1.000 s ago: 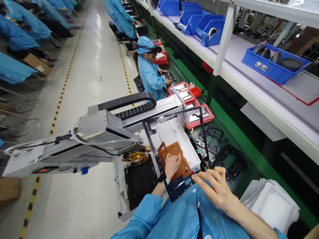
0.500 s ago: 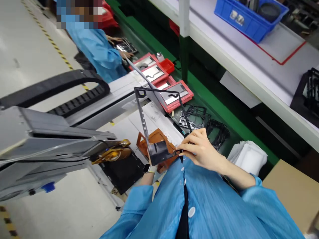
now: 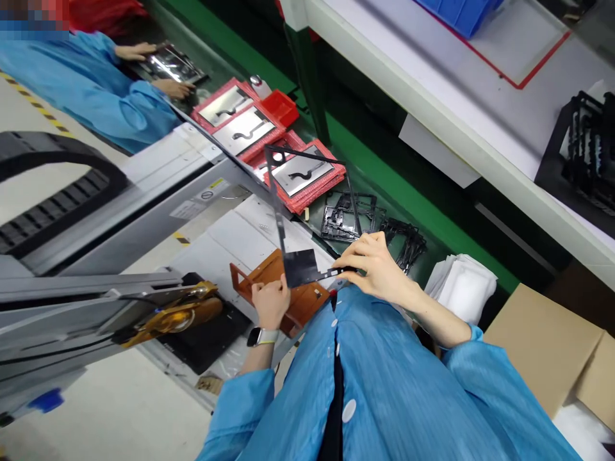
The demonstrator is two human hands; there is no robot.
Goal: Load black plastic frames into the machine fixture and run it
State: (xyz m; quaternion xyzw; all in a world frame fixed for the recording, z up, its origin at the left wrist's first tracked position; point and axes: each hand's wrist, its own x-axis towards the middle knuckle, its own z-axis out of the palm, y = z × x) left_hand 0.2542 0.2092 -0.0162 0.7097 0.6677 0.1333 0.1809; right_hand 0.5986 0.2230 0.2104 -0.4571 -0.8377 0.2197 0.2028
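A thin black rectangular frame stands tilted up from my lap toward the bench. My left hand is closed on its near left corner, over an orange-brown jig plate. At the frame's near right edge my right hand pinches it between thumb and fingertips. Both sleeves are blue.
A grey machine arm with a black cable chain reaches across the left. Red trays and loose black frames lie on the green bench. White foam sheets and a cardboard box sit right. A co-worker's hands work far left.
The view swung down and to the right. The frame tilted more edge-on, and my left hand came out from behind the frame onto its corner.
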